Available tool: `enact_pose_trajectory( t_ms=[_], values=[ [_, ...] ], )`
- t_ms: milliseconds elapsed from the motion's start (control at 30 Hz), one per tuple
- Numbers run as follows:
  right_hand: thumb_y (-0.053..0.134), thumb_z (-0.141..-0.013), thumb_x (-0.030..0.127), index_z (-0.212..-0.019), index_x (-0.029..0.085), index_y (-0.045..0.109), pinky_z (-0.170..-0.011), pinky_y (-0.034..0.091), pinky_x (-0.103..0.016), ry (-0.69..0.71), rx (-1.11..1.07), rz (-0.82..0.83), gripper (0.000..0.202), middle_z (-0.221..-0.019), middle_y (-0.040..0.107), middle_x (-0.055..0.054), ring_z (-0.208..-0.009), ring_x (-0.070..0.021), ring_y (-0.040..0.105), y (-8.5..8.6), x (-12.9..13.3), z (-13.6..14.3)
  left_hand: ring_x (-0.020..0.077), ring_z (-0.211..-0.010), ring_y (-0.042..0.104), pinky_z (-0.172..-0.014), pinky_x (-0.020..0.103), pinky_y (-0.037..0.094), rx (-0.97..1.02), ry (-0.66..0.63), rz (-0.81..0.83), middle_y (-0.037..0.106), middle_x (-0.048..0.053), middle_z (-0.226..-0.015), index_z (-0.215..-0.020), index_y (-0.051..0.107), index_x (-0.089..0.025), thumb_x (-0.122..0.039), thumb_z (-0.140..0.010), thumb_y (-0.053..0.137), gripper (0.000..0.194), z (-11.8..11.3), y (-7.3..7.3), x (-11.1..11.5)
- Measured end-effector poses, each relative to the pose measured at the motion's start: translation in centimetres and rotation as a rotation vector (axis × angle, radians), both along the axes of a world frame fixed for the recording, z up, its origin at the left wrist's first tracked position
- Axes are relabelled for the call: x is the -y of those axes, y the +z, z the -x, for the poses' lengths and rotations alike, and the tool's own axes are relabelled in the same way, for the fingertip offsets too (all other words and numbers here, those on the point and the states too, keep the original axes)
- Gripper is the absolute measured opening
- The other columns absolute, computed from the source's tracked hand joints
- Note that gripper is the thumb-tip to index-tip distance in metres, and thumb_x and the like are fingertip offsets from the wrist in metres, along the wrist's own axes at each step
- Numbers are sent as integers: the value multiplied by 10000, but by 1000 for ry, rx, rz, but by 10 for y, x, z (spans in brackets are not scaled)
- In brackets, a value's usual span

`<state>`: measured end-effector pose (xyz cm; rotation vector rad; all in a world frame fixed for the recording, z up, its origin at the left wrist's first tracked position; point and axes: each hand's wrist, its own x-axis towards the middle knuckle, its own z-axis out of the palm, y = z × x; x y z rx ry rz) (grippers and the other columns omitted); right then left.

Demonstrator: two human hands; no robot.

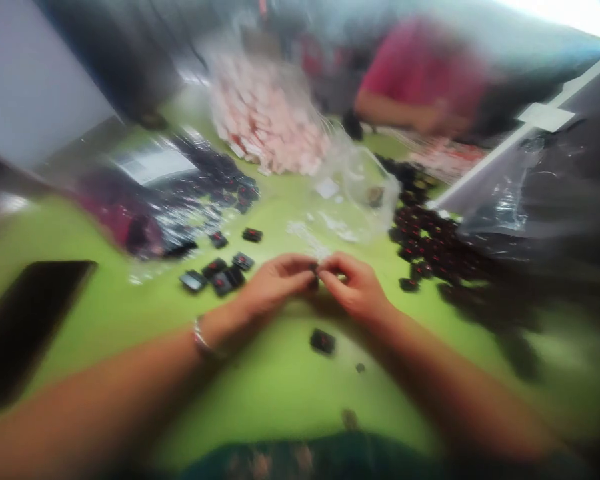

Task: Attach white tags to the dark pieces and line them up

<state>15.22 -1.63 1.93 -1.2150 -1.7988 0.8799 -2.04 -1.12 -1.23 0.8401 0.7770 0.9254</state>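
My left hand (283,281) and my right hand (353,283) meet fingertip to fingertip over the middle of the green table (260,373). The left thumb and fingers pinch a small black plastic part (313,275), partly covered by the fingers. My right fingertips are pressed together against it; whether they hold a smaller piece is hidden. Just below the hands lies a black rectangular piece with a red mark (323,341). Beyond the fingers small white pieces (305,235) are scattered. Left of my left hand sits a loose group of black pieces (223,277).
A heap of dark pieces (425,243) spreads at the right. Clear bags of black parts (220,177) and of pale pink pieces (265,113) stand farther back. A dark flat slab (30,327) lies at left. Across the table a person in a pink top (420,73) works, blurred.
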Motion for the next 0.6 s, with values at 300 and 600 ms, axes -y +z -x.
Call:
enact_pose_trajectory(
  t_ms=[300,600],
  values=[
    [597,-782,284,-795,177,588,-345,390,-181,-11,-172,352,108,-673,569,27,-418,-55,464,1,2,1,116,-726,643,-692,234,491,0,21,17,723,42,-880,-946,703,-160,-244,-688,793,286,0,0,0],
    [638,-755,265,-808,193,549,-359,418,-170,-10,-211,293,127,-730,525,23,-518,-73,487,-5,2,0,119,-716,646,-688,234,502,-42,13,-45,722,35,-841,-937,697,-156,-236,-684,793,282,1,0,-1]
  ],
)
